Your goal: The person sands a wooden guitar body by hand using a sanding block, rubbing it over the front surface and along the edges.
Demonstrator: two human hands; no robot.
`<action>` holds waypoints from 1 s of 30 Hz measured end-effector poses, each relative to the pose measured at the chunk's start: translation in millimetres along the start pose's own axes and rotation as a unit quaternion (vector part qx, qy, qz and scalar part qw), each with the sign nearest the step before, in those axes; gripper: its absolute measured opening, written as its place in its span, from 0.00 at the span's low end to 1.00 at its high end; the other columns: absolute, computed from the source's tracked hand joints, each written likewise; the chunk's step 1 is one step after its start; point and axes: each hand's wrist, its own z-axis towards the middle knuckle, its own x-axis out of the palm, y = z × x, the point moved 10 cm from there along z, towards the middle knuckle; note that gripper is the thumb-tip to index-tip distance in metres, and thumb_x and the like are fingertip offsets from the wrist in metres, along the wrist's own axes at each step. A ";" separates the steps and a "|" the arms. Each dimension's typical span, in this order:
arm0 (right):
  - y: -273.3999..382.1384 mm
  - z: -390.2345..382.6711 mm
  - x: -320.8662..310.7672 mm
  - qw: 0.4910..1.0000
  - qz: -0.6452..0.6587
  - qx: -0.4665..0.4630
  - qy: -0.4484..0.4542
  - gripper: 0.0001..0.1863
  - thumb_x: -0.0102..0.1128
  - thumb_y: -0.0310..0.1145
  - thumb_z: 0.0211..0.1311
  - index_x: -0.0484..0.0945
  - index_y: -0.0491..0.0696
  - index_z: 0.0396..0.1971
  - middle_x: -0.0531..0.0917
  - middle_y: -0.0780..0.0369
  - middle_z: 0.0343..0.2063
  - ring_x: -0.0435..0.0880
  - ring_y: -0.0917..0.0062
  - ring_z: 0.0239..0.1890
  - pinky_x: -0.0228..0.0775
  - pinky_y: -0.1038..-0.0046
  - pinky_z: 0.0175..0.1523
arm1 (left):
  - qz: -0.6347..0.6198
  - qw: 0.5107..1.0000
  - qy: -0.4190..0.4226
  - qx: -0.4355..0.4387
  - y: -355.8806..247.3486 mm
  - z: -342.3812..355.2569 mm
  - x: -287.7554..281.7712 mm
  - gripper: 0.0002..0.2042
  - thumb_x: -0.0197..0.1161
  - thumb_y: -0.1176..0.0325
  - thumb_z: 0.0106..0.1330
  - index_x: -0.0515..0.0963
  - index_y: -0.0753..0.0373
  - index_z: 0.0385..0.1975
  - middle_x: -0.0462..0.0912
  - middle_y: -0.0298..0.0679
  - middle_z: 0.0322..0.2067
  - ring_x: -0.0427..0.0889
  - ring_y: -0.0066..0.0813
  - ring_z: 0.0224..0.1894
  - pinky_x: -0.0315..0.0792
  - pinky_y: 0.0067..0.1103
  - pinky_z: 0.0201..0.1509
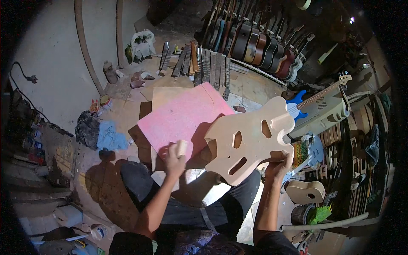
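My right hand [278, 167] grips the lower right edge of an unpainted wooden electric guitar body [250, 131]. The body is held up tilted over my right thigh, and several cut-out cavities show in its face. My left hand [174, 159] is closed around a small pale tan block [182, 148], apart from the guitar body. Below that hand lies a pink board [178, 114], which rests partly over a tan sheet [161, 95] on the floor. The guitar body hides part of the pink board.
Rasps and files [206, 63] lie in a row beyond the boards. Several guitars [259, 46] stand in a rack at the back. A blue bass guitar [297, 106] leans on the right, above a bare acoustic guitar body [305, 192]. A blue cloth [111, 136] lies at left.
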 end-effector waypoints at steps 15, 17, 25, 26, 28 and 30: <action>13.8 26.7 -5.5 0.954 0.201 0.138 -0.176 0.19 0.64 0.46 0.62 0.77 0.49 0.45 0.82 0.58 0.47 0.83 0.63 0.53 0.77 0.58 0.62 | -0.391 0.897 -0.005 -0.207 77.3 30.9 -59.7 0.26 0.57 0.64 0.74 0.66 0.64 0.69 0.76 0.42 0.52 0.78 0.33 0.53 0.75 0.30 0.55; 11.1 30.2 -23.5 0.939 0.254 0.146 -0.179 0.20 0.63 0.46 0.64 0.77 0.47 0.46 0.83 0.57 0.49 0.83 0.62 0.54 0.78 0.56 0.62 | -0.402 0.886 0.017 -0.232 33.5 21.5 -64.2 0.16 0.57 0.59 0.76 0.70 0.60 0.57 0.76 0.36 0.40 0.75 0.26 0.39 0.72 0.25 0.41; -3.1 51.3 -60.2 0.910 0.341 0.130 -0.197 0.16 0.65 0.45 0.65 0.81 0.48 0.42 0.87 0.61 0.46 0.87 0.67 0.51 0.81 0.59 0.63 | -0.283 0.927 0.085 -0.231 -2.8 41.2 -53.1 0.12 0.54 0.59 0.77 0.74 0.57 0.32 0.65 0.25 0.19 0.63 0.17 0.19 0.60 0.20 0.24; -7.8 54.0 -65.1 0.910 0.337 0.128 -0.205 0.17 0.64 0.45 0.65 0.81 0.48 0.43 0.87 0.60 0.46 0.87 0.66 0.51 0.81 0.59 0.63 | -0.289 0.925 0.076 -0.234 3.0 40.7 -51.2 0.12 0.54 0.58 0.76 0.76 0.58 0.37 0.68 0.25 0.23 0.66 0.17 0.20 0.64 0.21 0.26; -12.6 57.3 -76.4 0.911 0.325 0.123 -0.224 0.18 0.63 0.46 0.65 0.80 0.46 0.45 0.87 0.58 0.46 0.87 0.65 0.52 0.81 0.58 0.63 | -0.272 0.925 0.067 -0.258 10.1 40.3 -45.8 0.14 0.54 0.57 0.76 0.78 0.61 0.47 0.74 0.28 0.30 0.73 0.19 0.26 0.72 0.22 0.32; -16.6 61.1 -76.1 0.915 0.319 0.119 -0.214 0.21 0.63 0.46 0.65 0.79 0.45 0.48 0.86 0.56 0.48 0.87 0.63 0.53 0.80 0.57 0.64 | -0.226 0.925 0.069 -0.299 12.1 38.6 -39.0 0.19 0.54 0.56 0.76 0.77 0.64 0.56 0.80 0.33 0.38 0.82 0.22 0.34 0.80 0.24 0.39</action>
